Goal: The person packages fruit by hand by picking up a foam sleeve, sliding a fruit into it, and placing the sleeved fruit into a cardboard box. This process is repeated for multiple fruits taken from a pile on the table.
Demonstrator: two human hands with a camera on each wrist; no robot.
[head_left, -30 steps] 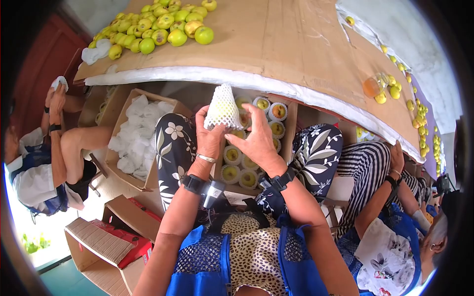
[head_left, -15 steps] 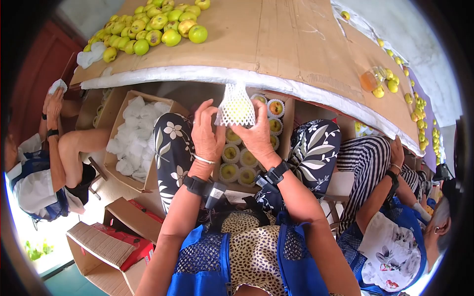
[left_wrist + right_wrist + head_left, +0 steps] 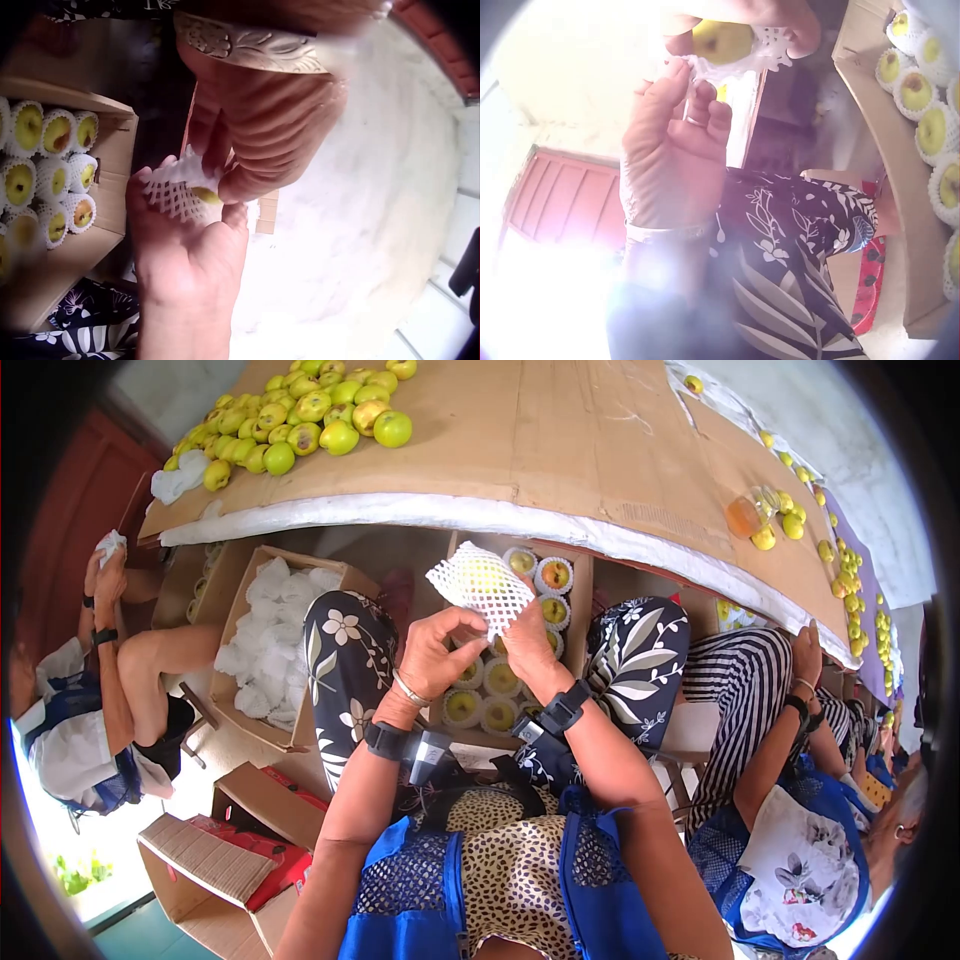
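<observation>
In the head view, a white foam fruit net [image 3: 480, 585] with a yellow-green apple [image 3: 724, 43] inside is held tilted between both hands. My right hand [image 3: 528, 645] grips the netted apple, its fingers wrapped round the side. With thumb and forefinger my left hand [image 3: 435, 658] pinches the net's open edge, as the right wrist view shows. Part of the apple's skin shows bare at that opening. Below the hands stands a cardboard box [image 3: 112, 176] with rows of apples in foam nets [image 3: 502, 678].
A box of white foam nets [image 3: 270, 645] stands on the left. Loose apples [image 3: 300, 420] are heaped on the cardboard-covered table [image 3: 520, 440], near a jar [image 3: 745, 515] farther right. People sit on both sides. An open carton [image 3: 205, 860] lies lower left.
The netted apple has gone from the left hand to the right hand. Its net has tipped over toward the left, and the left hand has moved to pinch the net's edge.
</observation>
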